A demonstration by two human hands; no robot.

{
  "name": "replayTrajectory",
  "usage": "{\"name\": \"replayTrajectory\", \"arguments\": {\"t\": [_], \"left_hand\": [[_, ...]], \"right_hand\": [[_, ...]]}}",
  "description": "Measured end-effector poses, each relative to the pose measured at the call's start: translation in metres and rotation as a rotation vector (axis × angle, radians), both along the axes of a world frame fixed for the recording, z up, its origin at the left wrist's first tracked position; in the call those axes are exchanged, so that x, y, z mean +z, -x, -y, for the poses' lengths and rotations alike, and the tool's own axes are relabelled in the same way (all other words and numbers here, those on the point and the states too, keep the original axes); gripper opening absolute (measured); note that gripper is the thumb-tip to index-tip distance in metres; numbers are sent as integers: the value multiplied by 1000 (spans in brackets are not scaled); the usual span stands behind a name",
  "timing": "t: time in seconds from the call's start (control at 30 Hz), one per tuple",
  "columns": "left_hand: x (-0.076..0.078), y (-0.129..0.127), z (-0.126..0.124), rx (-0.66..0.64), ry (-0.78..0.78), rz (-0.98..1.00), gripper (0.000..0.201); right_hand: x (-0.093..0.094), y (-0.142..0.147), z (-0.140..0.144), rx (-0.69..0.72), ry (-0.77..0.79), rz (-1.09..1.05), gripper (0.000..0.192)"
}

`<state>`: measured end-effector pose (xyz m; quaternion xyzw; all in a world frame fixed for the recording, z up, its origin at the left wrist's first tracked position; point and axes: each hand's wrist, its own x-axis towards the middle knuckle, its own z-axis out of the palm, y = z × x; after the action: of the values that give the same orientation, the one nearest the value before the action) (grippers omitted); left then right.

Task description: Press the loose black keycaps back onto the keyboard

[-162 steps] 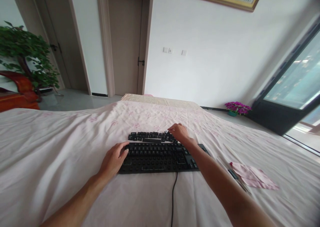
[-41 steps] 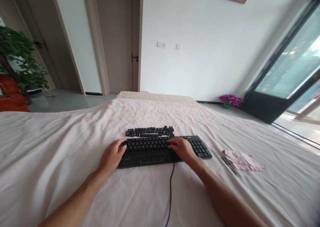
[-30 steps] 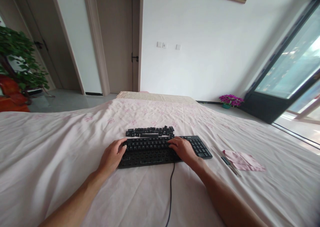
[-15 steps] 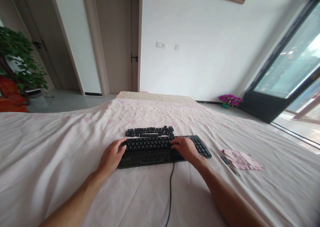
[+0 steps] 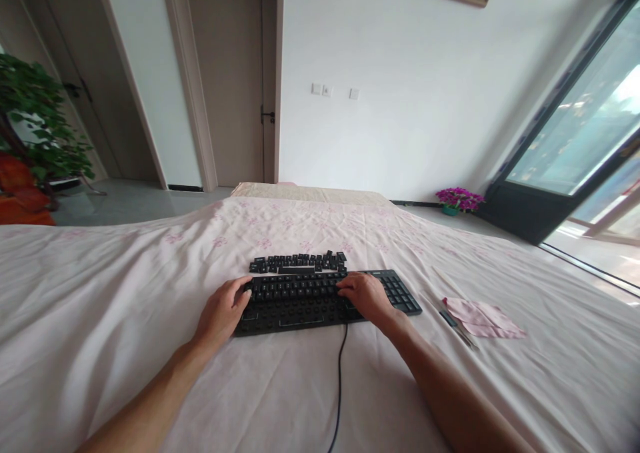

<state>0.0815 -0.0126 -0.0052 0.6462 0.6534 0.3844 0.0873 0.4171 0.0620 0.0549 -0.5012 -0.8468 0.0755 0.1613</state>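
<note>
A black keyboard (image 5: 295, 298) lies on the pink-white bedspread, its upper rows covered with keycaps and its lower rows bare. My left hand (image 5: 223, 310) grips the keyboard's left end, thumb and fingers closed at the edge. My right hand (image 5: 367, 294) rests over the right part of the main keys, left of the number pad (image 5: 400, 292). Its thumb and fingertips come together at the keys; whatever lies between them is hidden. Just behind the keyboard, several loose black keycaps (image 5: 300, 262) lie in rows, with a long space bar (image 5: 296, 270) among them.
A black cable (image 5: 339, 380) runs from the keyboard toward me. To the right lie a pink cloth (image 5: 484, 318) and a slim tool (image 5: 457, 326) with a dark end. The bedspread (image 5: 150, 293) is wrinkled. Beyond stand purple flowers (image 5: 460, 198) and a door (image 5: 227, 80).
My right hand has shifted slightly left along the keys. My left hand stays at the keyboard's left end. The whole view has moved very slightly.
</note>
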Motion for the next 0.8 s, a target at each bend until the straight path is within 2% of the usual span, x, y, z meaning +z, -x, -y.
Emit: {"name": "replayTrajectory", "arguments": {"t": [0.2,0.5,0.63,0.8], "left_hand": [[-4,2,-2,1,-3,0,37],[-1,1,-1,1,1,13,36],[-1,1,-1,-2,-5,16,37],[-4,2,-2,4,-3,6,37]], "right_hand": [[6,2,5,33,-32,66,21],[13,4,9,84,-25,150,24],[12,6,15,83,-72,244,30],[15,11,27,111,-128,380,27]]}}
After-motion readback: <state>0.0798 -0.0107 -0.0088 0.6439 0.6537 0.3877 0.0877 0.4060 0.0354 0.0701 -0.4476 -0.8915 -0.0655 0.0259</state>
